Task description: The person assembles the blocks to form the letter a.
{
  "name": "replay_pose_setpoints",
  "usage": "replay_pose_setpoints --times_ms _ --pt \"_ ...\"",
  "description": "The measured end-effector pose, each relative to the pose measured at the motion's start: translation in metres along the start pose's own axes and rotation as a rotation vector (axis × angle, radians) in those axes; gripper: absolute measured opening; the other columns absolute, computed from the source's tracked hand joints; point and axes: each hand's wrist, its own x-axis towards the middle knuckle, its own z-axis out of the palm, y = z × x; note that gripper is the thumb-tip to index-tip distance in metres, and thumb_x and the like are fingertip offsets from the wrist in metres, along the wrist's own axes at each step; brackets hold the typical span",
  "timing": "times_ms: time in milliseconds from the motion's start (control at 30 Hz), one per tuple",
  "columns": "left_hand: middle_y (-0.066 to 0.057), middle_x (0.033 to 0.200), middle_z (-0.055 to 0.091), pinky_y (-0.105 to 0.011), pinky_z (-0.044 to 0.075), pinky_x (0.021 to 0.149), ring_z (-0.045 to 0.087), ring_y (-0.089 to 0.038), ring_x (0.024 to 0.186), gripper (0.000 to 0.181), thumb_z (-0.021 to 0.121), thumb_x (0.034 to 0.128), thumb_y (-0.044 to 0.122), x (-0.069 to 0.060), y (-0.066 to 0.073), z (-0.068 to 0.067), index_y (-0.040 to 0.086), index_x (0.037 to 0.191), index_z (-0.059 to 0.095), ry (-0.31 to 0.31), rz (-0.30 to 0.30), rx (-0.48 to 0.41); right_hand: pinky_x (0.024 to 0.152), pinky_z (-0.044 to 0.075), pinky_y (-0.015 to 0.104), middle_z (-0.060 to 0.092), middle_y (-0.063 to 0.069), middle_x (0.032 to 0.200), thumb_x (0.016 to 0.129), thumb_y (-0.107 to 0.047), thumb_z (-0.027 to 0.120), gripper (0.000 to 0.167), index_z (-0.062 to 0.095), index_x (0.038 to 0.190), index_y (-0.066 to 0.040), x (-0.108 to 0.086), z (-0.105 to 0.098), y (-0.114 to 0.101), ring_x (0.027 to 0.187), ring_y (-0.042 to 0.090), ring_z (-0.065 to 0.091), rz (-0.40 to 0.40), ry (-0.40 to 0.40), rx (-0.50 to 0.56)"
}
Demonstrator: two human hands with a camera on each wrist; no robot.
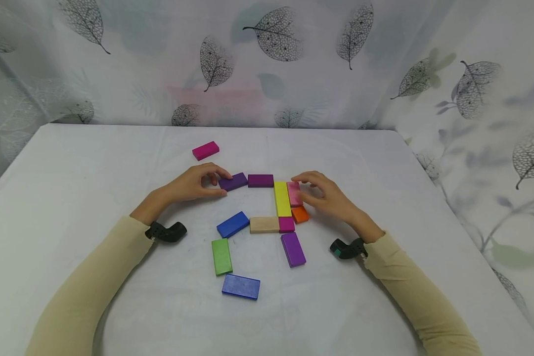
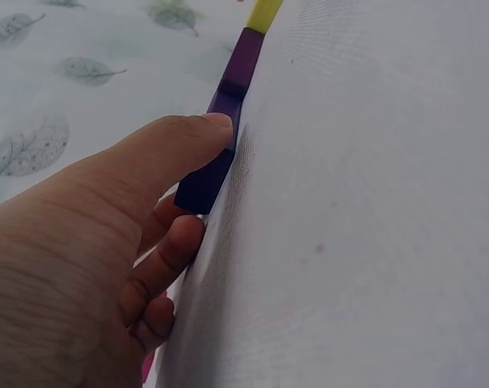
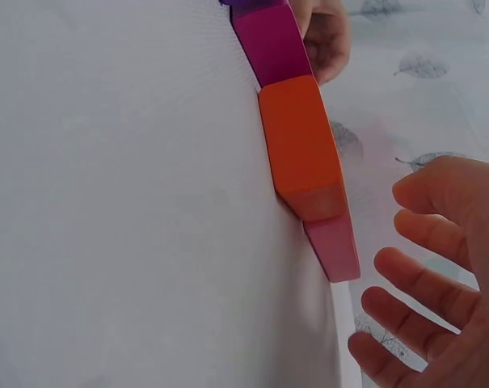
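Observation:
My left hand point(image 1: 191, 183) pinches the outer end of a dark purple block point(image 1: 235, 182), which lies slightly tilted beside a plum block point(image 1: 260, 181). In the left wrist view the thumb of the left hand point(image 2: 107, 202) lies along the dark purple block point(image 2: 205, 182), with the other fingers curled behind. Beside the pink block point(image 1: 294, 194) is my right hand point(image 1: 327, 198), fingers spread. The right wrist view shows a gap between the right hand point(image 3: 446, 275) and the pink block point(image 3: 335, 249), which sits past an orange block point(image 3: 302, 141).
A yellow block point(image 1: 282, 199) adjoins the pink one. Below are a beige block point(image 1: 264, 225), a magenta block point(image 1: 287, 224), a violet block point(image 1: 293, 249), a blue block point(image 1: 233, 224), a green block point(image 1: 222, 257) and another blue block point(image 1: 241, 287). A separate magenta block point(image 1: 205, 151) lies farther back.

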Motion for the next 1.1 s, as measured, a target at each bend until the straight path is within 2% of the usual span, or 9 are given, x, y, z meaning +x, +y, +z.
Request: replay_pose_setpoints --times_ms 200,567,900,1000,1100 --pt "-0.010 0.116 0.065 -0.033 0.043 0.082 0.056 -0.022 0.094 0.039 0.077 0.0843 0.012 -0.001 0.000 -0.001 0.004 0.120 0.064 0.004 0.006 0.002 0.089 0.048 0.044 0.060 0.014 0.118 0.092 -0.006 0.064 0.036 0.060 0.128 -0.003 -0.004 -0.003 -0.002 0.103 0.026 0.053 0.000 0.013 -0.002" --pt "-0.009 0.116 0.065 -0.033 0.043 0.083 0.056 -0.022 0.095 0.040 0.077 0.0838 0.012 -0.002 0.001 0.000 0.005 0.121 0.064 0.003 -0.008 -0.007 0.084 0.050 0.032 0.059 0.004 0.093 0.091 -0.007 0.066 0.030 0.065 0.121 -0.004 -0.012 -0.005 -0.002 0.090 0.019 0.053 -0.016 -0.047 0.005" --pt "-0.010 0.116 0.065 -0.034 0.043 0.082 0.056 -0.023 0.095 0.040 0.076 0.0848 0.012 -0.002 0.001 0.000 0.004 0.121 0.064 0.005 0.015 -0.002 0.076 0.050 0.027 0.059 0.003 0.091 0.087 -0.002 0.071 0.029 0.066 0.116 -0.002 -0.017 -0.005 -0.001 0.084 0.019 0.055 -0.076 -0.092 0.027" --pt "-0.010 0.116 0.065 -0.034 0.044 0.082 0.056 -0.023 0.095 0.039 0.076 0.0847 0.012 -0.002 0.001 0.000 0.004 0.121 0.064 0.004 0.011 -0.002 0.077 0.051 0.028 0.059 0.006 0.097 0.086 -0.002 0.071 0.032 0.065 0.118 -0.002 -0.018 -0.006 -0.001 0.088 0.021 0.055 -0.082 -0.090 0.031" --pt "-0.009 0.117 0.065 -0.034 0.044 0.083 0.056 -0.023 0.095 0.040 0.077 0.0843 0.012 -0.002 0.001 0.000 0.004 0.121 0.064 0.004 0.004 -0.005 0.079 0.052 0.028 0.058 0.010 0.110 0.087 -0.004 0.071 0.034 0.063 0.121 -0.003 -0.018 -0.006 -0.002 0.092 0.022 0.056 -0.058 -0.084 0.024"
